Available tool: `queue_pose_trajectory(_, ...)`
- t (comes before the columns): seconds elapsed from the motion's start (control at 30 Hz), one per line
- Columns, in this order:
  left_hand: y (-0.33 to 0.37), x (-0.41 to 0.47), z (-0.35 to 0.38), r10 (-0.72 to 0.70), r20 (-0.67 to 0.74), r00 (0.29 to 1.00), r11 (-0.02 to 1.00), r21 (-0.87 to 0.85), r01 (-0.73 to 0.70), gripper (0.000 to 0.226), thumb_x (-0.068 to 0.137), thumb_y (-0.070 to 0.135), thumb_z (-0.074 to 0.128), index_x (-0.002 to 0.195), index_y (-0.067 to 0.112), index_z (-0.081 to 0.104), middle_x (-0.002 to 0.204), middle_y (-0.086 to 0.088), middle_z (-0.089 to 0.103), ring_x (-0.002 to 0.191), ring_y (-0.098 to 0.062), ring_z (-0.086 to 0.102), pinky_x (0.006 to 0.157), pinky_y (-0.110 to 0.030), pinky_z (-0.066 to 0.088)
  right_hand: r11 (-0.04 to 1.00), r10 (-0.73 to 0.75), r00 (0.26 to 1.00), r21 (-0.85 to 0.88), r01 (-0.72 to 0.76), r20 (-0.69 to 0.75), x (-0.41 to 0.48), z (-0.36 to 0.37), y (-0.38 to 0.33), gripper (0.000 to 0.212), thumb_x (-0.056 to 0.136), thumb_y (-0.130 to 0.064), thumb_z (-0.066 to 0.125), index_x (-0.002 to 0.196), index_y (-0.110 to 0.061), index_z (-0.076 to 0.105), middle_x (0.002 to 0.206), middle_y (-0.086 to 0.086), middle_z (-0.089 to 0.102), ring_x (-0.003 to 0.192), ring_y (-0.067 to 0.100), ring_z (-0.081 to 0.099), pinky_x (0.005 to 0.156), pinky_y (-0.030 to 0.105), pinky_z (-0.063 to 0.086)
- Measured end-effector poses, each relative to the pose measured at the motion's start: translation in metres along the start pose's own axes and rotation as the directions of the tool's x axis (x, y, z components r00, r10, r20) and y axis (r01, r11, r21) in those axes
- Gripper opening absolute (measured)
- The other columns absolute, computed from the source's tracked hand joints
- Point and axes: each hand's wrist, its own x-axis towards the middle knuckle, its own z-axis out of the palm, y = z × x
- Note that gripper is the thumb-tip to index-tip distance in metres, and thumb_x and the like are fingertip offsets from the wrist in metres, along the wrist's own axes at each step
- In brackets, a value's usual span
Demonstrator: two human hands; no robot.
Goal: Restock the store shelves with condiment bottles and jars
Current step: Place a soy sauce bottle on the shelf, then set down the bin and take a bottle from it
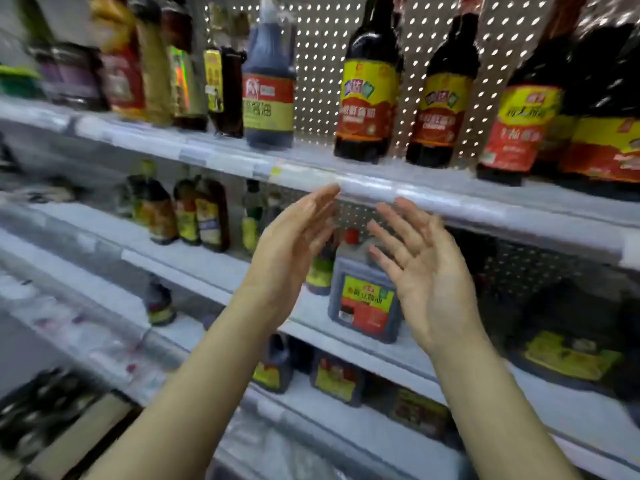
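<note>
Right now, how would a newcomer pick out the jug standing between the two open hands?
Start at the top shelf edge and drop to the shelf below. Between the left hand and right hand stands the squat jug. Unlike the slimmer bottles nearby, it is boxy with a red cap.

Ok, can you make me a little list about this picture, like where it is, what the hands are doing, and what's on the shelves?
place: white metal store shelves with a pegboard back
left hand: open, palm facing right, holding nothing
right hand: open, fingers spread, holding nothing
between the hands: squat dark plastic jug with red cap and red-yellow label, standing on the middle shelf
top shelf: tall dark bottles with yellow-red labels, upright
lower left corner: cardboard box, contents blurred
sharpness: left side blurry
</note>
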Motion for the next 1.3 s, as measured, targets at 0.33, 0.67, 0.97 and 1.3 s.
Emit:
queue_pose_trajectory(0.33,0.0,-0.171,-0.165,-0.115,-0.501,0.858,0.985,0.056,0.164,0.042,0.089,0.036,0.045,0.124,0.018,0.061,0.131,0.002,0.062,0.125,-0.009,0.053,0.107,-0.032,0.037,0.88,0.472,0.878,0.011,-0.474,0.082,-0.1,0.059,0.171,0.042,0.102,-0.04,0.028,0.125,-0.021,0.058,0.125,-0.004,0.066,0.121,0.015,0.058,0.104,0.036,0.042)
queue_pose_trajectory(0.67,0.027,-0.275,-0.35,-0.281,-0.665,0.692,0.955,-0.12,0.272,0.048,0.087,0.039,0.04,0.123,0.014,0.059,0.124,-0.003,0.066,0.119,-0.016,0.06,0.1,-0.034,0.044,0.746,0.665,0.744,-0.101,-0.658,0.072,-0.151,0.194,0.333,0.038,0.103,-0.037,0.03,0.115,-0.02,0.061,0.118,-0.001,0.069,0.118,0.017,0.06,0.096,0.032,0.045)
queue_pose_trajectory(0.97,0.013,-0.287,-0.478,-0.461,-0.662,0.59,0.871,-0.214,0.442,0.036,0.103,0.031,0.032,0.121,0.019,0.061,0.124,0.002,0.066,0.115,-0.012,0.062,0.098,-0.033,0.044,0.672,0.713,0.691,-0.168,-0.722,-0.12,-0.158,0.253,0.433,0.034,0.103,-0.033,0.033,0.108,-0.018,0.064,0.108,-0.001,0.072,0.104,0.014,0.066,0.082,0.027,0.049)
queue_pose_trajectory(1.3,-0.08,-0.239,-0.565,-0.608,-0.646,0.461,0.752,-0.282,0.596,0.056,0.084,0.043,0.047,0.133,0.017,0.055,0.125,0.004,0.066,0.119,-0.014,0.06,0.107,-0.04,0.038,0.516,0.783,0.572,-0.256,-0.817,-0.247,-0.093,0.219,0.558,0.027,0.102,-0.026,0.039,0.102,-0.016,0.064,0.107,0.006,0.071,0.101,0.017,0.067,0.085,0.027,0.05)
